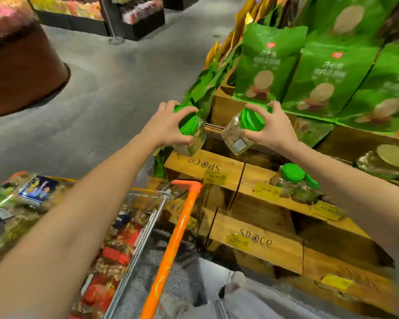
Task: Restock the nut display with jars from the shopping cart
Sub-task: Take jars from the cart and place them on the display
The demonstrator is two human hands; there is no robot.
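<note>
Left hand point(168, 125) fingers curl round the green screw lid of one clear plastic nut jar point(192, 140); right hand point(272, 128) grips the lid of a second identical jar point(236, 135). Both jars hang tilted above the stamped wooden display crate point(203, 168).

One wide-angle camera, worn on the person's head, looks forward and steeply down from standing height. It faces the stepped display of light-brown wooden crates point(217, 168) close at right. The silver wire shopping cart with an orange handle point(145, 229) sits nearer at lower left, with grey concrete floor point(115, 72) beyond.
</note>
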